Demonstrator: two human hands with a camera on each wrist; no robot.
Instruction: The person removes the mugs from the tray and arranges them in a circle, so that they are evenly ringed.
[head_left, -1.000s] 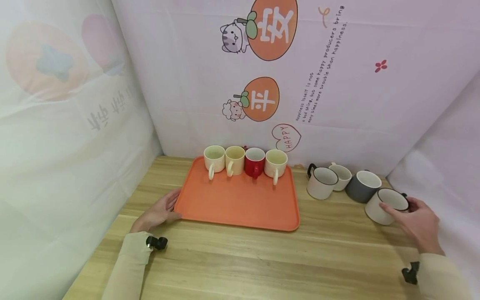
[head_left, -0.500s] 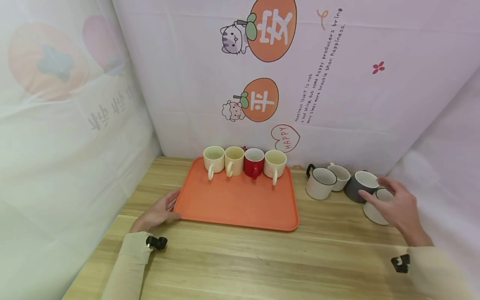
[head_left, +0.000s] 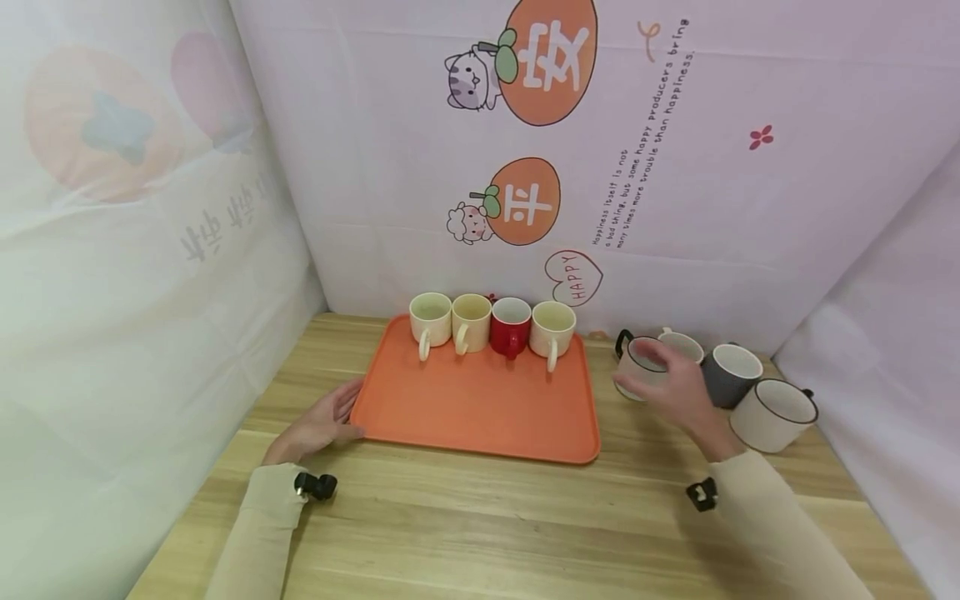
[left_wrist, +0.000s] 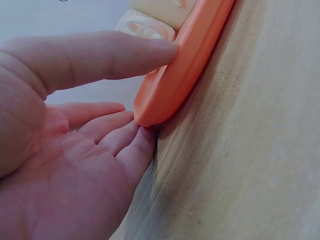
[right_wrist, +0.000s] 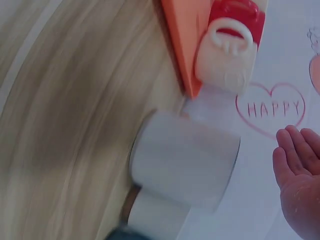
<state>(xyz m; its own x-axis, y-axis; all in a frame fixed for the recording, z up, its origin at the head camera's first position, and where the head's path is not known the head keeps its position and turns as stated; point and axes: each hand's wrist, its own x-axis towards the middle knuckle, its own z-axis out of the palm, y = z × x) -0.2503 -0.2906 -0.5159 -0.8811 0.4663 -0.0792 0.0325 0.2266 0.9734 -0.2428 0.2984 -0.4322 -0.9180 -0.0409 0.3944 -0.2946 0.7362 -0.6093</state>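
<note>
My left hand [head_left: 322,425] rests at the front left corner of an orange tray [head_left: 480,408]. In the left wrist view, its thumb [left_wrist: 130,55] lies by the tray's edge and the straight fingers touch the corner. At the tray's back stand a red mug [head_left: 508,333] and several cream mugs [head_left: 431,321], handles facing me. My right hand [head_left: 686,396] hovers with spread fingers over a white mug [right_wrist: 185,157] with a black rim and black handle, partly covering it in the head view. That mug stands upright right of the tray.
Behind the right hand is a smaller white mug [head_left: 684,343]. To its right stand a dark grey mug [head_left: 726,383] and another black-rimmed white mug [head_left: 768,421]. All are on the wooden table [head_left: 480,525]. Printed cloth walls [head_left: 420,167] close off the back and sides.
My right hand has let go of the far-right black-rimmed mug and moved left past the grey mug to the leftmost white one. The left hand has stayed at the tray.
</note>
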